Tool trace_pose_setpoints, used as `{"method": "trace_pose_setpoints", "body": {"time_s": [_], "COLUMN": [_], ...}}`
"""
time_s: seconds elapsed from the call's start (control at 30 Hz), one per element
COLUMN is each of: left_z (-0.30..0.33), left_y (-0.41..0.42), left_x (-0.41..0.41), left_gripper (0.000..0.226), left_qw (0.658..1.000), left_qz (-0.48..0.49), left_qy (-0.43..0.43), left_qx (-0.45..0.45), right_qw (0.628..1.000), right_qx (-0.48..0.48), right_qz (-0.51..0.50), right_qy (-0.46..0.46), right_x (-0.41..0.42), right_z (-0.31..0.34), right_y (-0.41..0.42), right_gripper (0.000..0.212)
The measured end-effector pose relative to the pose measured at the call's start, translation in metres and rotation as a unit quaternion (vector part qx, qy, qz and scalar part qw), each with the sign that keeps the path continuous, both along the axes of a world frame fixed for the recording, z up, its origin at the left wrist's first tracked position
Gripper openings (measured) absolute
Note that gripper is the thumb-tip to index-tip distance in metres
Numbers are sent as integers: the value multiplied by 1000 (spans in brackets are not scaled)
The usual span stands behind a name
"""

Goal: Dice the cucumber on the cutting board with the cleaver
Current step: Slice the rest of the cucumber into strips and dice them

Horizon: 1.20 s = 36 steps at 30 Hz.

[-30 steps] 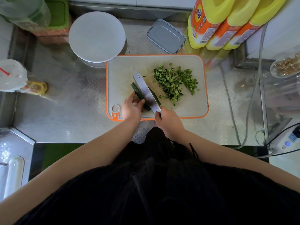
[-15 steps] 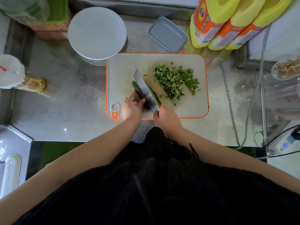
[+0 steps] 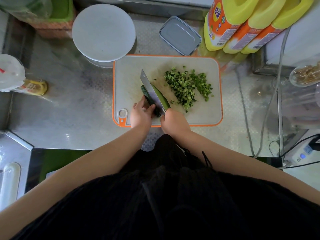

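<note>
A white cutting board with an orange rim lies on the steel counter. On it the cleaver runs lengthwise through a dark green cucumber piece, with a paler half showing to the blade's right. My left hand pins the cucumber's near end. My right hand grips the cleaver's handle, which it hides. A heap of diced cucumber spreads over the board's right half.
Behind the board stand a white round lid on a container and a grey lidded box. Three yellow-orange bottles lean at the back right. A cable runs along the counter's right side. A cup stands far left.
The cleaver has slid a little toward me along the cucumber. Both hands stay where they were.
</note>
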<state>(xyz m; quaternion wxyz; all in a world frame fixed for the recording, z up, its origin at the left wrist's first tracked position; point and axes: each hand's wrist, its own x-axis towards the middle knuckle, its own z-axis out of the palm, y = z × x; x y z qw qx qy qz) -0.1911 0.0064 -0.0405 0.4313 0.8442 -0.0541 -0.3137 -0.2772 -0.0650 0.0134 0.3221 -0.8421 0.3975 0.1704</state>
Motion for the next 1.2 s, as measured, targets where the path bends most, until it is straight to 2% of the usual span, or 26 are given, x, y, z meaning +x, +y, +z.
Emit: {"method": "trace_pose_setpoints", "body": {"time_s": [0.1, 0.47, 0.63, 1.03, 1.1, 1.2], "left_z": [3, 1, -2, -4, -1, 0], "left_y": [0, -2, -1, -1, 0, 1], "left_x": [0, 1, 1, 4, 4, 5], "left_gripper": [48, 58, 57, 48, 53, 47], "left_qw": [1000, 1000, 1000, 999, 999, 999], "left_qz": [-1, 0, 1, -15, -8, -17], "left_qy": [1, 12, 18, 38, 48, 49], "left_qx": [-2, 19, 17, 15, 17, 5], "right_qw": [1000, 1000, 1000, 998, 998, 998], "right_qx": [-2, 17, 24, 6, 14, 9], "right_qz": [0, 5, -5, 46, 44, 25], "right_qy": [3, 22, 4, 47, 49, 49], "right_x": [1, 2, -9, 11, 6, -2], "right_z": [0, -10, -12, -18, -19, -20], "right_y": [-2, -1, 0, 1, 0, 5], "right_gripper": [23, 14, 18, 17, 16, 14]}}
